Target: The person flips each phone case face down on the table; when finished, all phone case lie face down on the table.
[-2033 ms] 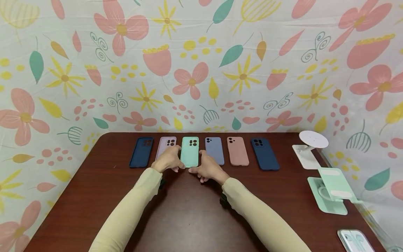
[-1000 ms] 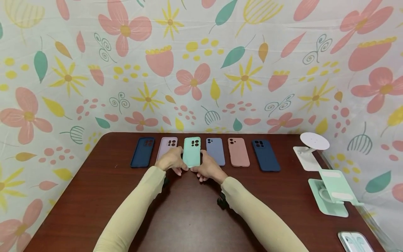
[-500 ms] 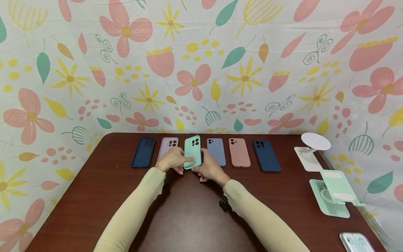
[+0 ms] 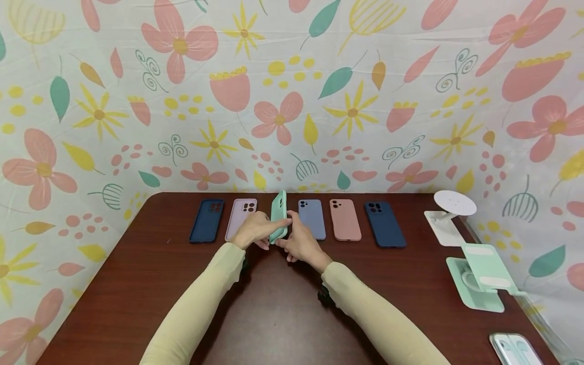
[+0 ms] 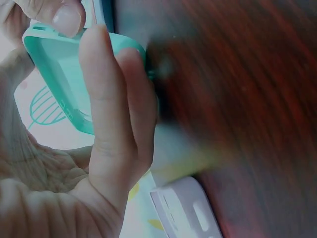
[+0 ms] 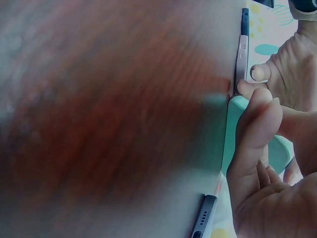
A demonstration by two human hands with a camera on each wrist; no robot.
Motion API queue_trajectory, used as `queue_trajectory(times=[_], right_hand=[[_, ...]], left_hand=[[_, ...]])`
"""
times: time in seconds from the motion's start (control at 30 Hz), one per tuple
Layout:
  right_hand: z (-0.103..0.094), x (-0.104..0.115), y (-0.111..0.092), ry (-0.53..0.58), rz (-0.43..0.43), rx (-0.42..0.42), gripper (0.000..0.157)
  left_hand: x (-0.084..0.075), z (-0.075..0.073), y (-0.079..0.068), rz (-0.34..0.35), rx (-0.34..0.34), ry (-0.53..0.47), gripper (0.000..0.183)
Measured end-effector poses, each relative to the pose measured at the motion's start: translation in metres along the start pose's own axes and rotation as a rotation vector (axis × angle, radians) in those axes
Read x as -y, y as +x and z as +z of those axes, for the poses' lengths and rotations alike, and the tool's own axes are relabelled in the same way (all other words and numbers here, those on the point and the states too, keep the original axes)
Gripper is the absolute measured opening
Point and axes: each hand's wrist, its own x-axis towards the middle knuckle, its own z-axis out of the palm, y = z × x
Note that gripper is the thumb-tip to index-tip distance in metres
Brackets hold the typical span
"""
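A mint green phone case (image 4: 278, 210) stands tilted up on its long edge between my two hands, near the table's back. My left hand (image 4: 256, 229) grips it from the left, the thumb laid across its back. My right hand (image 4: 302, 242) holds it at the lower right, thumb near the bottom end. In the left wrist view the hollow inside of the phone case (image 5: 57, 74) shows, partly covered by fingers. The right wrist view has the right hand (image 6: 267, 163) in front of the case, hiding its middle. A lilac phone case (image 4: 238, 218) lies just left of my left hand.
The same row holds a dark blue case (image 4: 205, 221), a blue-grey case (image 4: 313, 217), a pink case (image 4: 345, 219) and another dark blue case (image 4: 384, 224). To the right stand a white stand (image 4: 444, 228), a mint stand (image 4: 474, 298) and an earphone box (image 4: 515, 349).
The mint phone case lay flat with both hands at its sides. It has since been tipped up onto its edge, and my left thumb has moved rightwards across its back.
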Motion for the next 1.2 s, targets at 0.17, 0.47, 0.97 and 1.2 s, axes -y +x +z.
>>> queue_trajectory(times=[0.17, 0.47, 0.97, 1.2], right_hand=[[0.001, 0.000, 0.001, -0.005, 0.016, 0.004, 0.095], [0.000, -0.006, 0.010, -0.019, 0.072, 0.037, 0.100], [0.003, -0.003, 0.016, -0.074, 0.139, 0.079, 0.086], [0.002, -0.006, 0.017, -0.041, 0.138, 0.090, 0.082]], left_hand=[[0.003, -0.001, 0.001, -0.009, 0.064, -0.114, 0.062], [0.013, -0.020, -0.004, -0.028, 0.184, -0.276, 0.087], [0.014, -0.026, -0.012, 0.165, -0.130, -0.211, 0.046], [0.019, -0.026, -0.014, 0.101, -0.103, -0.235, 0.042]])
